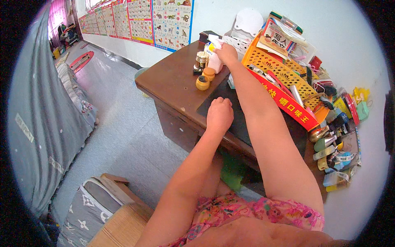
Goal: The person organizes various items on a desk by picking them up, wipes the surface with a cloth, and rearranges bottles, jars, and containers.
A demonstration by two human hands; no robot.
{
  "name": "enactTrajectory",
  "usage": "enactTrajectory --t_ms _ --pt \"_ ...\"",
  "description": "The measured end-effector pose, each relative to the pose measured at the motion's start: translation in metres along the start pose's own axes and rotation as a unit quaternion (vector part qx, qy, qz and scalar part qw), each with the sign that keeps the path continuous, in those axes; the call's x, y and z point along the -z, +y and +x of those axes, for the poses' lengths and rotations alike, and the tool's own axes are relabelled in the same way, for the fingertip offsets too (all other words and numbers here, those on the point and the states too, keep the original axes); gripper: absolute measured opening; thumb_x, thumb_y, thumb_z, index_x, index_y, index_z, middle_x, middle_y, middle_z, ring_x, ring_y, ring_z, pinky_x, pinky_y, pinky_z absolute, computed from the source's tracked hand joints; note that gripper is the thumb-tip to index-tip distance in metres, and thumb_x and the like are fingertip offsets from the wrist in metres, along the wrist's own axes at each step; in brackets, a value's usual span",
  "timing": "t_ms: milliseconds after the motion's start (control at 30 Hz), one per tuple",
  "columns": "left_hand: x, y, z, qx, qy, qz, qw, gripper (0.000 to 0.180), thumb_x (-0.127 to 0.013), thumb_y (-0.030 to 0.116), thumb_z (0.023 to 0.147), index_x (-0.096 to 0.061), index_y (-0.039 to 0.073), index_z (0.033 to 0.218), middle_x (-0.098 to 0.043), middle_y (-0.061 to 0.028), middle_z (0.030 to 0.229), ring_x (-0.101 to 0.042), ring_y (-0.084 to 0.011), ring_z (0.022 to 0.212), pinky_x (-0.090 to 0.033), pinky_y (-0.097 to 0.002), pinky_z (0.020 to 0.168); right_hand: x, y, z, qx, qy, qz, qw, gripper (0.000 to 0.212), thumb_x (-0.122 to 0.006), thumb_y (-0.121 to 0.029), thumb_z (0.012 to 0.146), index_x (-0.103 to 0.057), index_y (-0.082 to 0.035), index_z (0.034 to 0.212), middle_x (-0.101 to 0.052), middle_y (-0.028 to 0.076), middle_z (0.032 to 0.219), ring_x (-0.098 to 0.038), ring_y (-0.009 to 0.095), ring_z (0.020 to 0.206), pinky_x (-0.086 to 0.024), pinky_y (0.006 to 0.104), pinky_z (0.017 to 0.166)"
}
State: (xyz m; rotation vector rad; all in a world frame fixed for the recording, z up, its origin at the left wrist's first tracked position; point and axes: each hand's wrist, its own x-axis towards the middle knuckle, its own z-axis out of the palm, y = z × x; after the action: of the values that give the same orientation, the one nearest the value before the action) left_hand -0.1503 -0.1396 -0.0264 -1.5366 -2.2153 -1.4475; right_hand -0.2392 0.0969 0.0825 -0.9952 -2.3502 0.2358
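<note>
At the back of the brown desk (164,78), my right hand (227,53) is closed around the upper part of a white plastic bottle (214,62). The bottle has a patch of yellow and blue on it. Beside it stand a shiny gold-capped bottle (201,61) and two small round tan jars, one (202,83) in front of the other (209,73). My left hand (220,115) is curled into a fist over the dark mat (242,127). Its fingers bend under, so whatever it may hold is hidden.
Right of my right arm, a yellow perforated basket (267,61) and a red box (284,101) hold books and small items. Several cosmetic bottles (325,142) crowd the desk's right end. Picture charts (140,20) hang on the wall. A cushioned chair (119,218) stands lower left.
</note>
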Motion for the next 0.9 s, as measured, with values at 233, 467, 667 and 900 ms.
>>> enactTrajectory --t_ms 233,467,667,900 --pt "0.002 -0.001 0.002 -0.001 0.011 0.008 1.000 0.015 -0.060 0.015 0.093 -0.070 0.004 0.091 -0.065 -0.0203 0.094 -0.063 -0.0401 0.095 -0.053 -0.0503 0.086 0.114 -0.021 -0.018 0.121 0.141 0.018 0.982 0.056 -0.073 -0.048 0.087 -0.071 0.003 0.111 -0.073 0.023 0.107 -0.070 0.041 0.101 -0.055 0.0485 0.089" --pt "0.013 0.005 0.017 0.030 -0.072 0.062 0.995 0.023 -0.057 0.016 0.091 -0.078 0.005 0.093 -0.073 -0.0204 0.098 -0.068 -0.0409 0.097 -0.055 -0.0499 0.087 0.276 0.034 -0.186 0.157 0.095 0.097 0.978 0.042 -0.071 -0.039 0.096 -0.069 -0.002 0.117 -0.072 0.008 0.089 -0.070 0.014 0.076 -0.058 0.0308 0.071" --pt "0.015 -0.017 0.013 -0.040 -0.038 0.066 0.996 0.017 -0.060 0.014 0.093 -0.071 0.005 0.103 -0.067 -0.0154 0.100 -0.064 -0.0355 0.096 -0.052 -0.0455 0.086 0.345 0.088 -0.399 -0.007 0.103 0.086 0.991 0.041 -0.072 -0.026 0.095 -0.065 -0.003 0.129 -0.064 0.003 0.087 -0.060 0.009 0.070 -0.049 0.0260 0.060" --pt "0.005 -0.010 0.013 -0.068 -0.053 0.092 0.992 0.016 -0.062 0.014 0.092 -0.071 0.004 0.102 -0.064 -0.0151 0.096 -0.063 -0.0347 0.093 -0.051 -0.0447 0.083 0.399 0.191 -0.534 -0.218 0.188 -0.078 0.954 0.033 -0.070 -0.026 0.095 -0.067 -0.006 0.121 -0.067 0.009 0.103 -0.065 0.020 0.090 -0.052 0.0348 0.083"
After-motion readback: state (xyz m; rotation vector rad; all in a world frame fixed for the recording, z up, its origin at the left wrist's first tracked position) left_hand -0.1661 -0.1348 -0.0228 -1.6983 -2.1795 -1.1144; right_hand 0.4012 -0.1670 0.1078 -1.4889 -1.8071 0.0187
